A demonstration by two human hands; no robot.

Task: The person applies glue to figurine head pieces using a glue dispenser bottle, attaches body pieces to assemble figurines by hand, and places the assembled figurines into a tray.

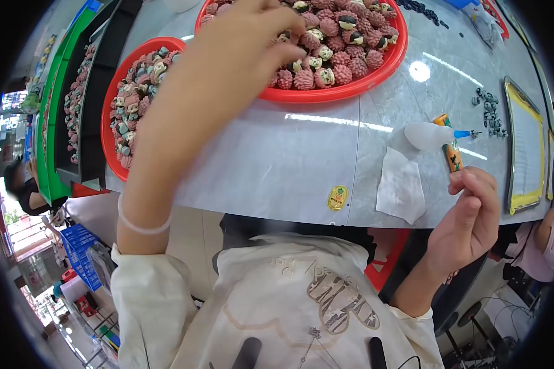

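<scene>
Work looks to be partway along: the large red basin [326,96] is heaped with pink knobbly figures [343,74], some showing pale faces and dark hair. Left of that basin, a smaller red basin [107,123] holds pink, cream and grey-blue pieces [129,106]. Which of the two piles is finished, if either, I cannot tell. Small dark parts [490,112] lie loose on the counter [277,154] to the right of the large basin, probably unused so far.

The left hand [249,43] reaches over the large basin, palm down, forearm slanting across its left edge; thumb and forefinger are bent and a little parted, and whether they grip a figure is unclear (the hand is blurred). The right hand [465,224] is raised to the near right of that basin, fingers curled towards the thumb, beside a patterned orange tube [454,157]; I cannot make out anything held.
</scene>
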